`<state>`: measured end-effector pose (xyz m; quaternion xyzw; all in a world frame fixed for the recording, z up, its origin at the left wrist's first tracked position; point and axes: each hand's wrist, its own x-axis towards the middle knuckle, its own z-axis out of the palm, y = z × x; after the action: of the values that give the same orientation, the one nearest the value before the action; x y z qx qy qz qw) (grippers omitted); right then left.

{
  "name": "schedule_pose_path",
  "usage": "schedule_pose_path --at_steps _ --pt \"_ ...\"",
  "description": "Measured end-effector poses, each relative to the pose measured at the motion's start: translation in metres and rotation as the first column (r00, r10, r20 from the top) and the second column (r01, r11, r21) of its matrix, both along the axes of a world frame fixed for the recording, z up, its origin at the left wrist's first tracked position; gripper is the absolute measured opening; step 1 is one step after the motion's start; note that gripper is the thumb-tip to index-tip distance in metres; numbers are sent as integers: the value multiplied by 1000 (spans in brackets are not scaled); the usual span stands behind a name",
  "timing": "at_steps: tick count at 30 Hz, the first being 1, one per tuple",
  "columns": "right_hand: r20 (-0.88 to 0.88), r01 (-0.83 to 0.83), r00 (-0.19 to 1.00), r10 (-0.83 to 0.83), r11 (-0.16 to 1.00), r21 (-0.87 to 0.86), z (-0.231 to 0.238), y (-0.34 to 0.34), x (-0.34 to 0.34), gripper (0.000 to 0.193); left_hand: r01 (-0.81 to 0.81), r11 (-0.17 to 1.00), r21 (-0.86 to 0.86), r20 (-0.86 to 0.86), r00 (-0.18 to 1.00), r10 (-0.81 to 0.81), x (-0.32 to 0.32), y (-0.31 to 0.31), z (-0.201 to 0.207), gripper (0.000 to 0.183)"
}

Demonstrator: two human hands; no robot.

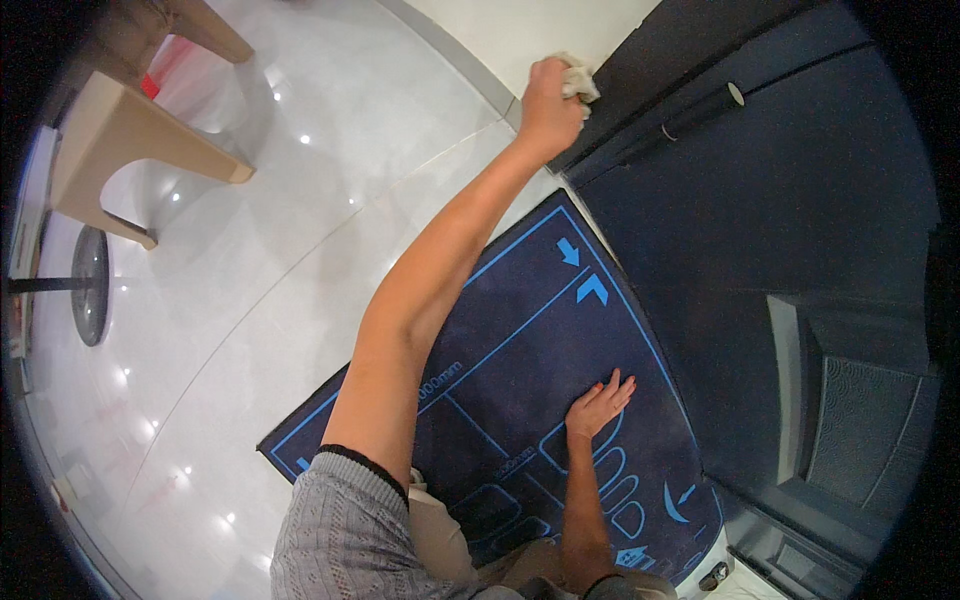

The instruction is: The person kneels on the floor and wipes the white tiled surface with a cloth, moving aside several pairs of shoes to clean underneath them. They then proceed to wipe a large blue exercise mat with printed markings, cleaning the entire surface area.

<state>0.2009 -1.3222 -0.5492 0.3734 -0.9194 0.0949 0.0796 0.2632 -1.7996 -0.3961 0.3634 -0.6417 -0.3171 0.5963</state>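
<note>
My left arm stretches far forward, and my left hand [548, 112] is closed around a crumpled off-white cloth [578, 82]. The cloth is at the edge where a cream wall [520, 30] meets a dark door frame [625, 95]. How firmly it touches the frame cannot be told. Nearer to me, my right hand [600, 405] is empty, fingers stretched out, over a dark blue mat [540, 350] with light blue lines and arrows. It appears to lean on the mat.
A dark door [720, 210] with a raised panel [865, 420] fills the right side. A dark rod with a pale end [735, 95] sticks out near its top. Glossy white floor tiles [260, 230] spread leftward. A beige plastic stool [130, 130] and a round dark base [92, 285] stand at the left.
</note>
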Motion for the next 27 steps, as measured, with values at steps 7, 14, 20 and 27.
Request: schedule_pose_path --at_steps 7,14,20,27 --pt "13 32 999 -33 999 19 0 1 -1 46 558 830 -23 -14 829 -558 20 105 -17 49" --pt "21 -5 1000 5 1000 -2 0 -2 1 47 132 922 364 337 904 -262 59 146 -103 55" --pt "45 46 998 -48 999 28 8 -3 1 47 157 956 247 744 602 -290 24 140 -113 50" --pt "108 39 993 -37 999 -24 14 -14 9 47 516 836 185 770 453 -450 -73 230 -141 35"
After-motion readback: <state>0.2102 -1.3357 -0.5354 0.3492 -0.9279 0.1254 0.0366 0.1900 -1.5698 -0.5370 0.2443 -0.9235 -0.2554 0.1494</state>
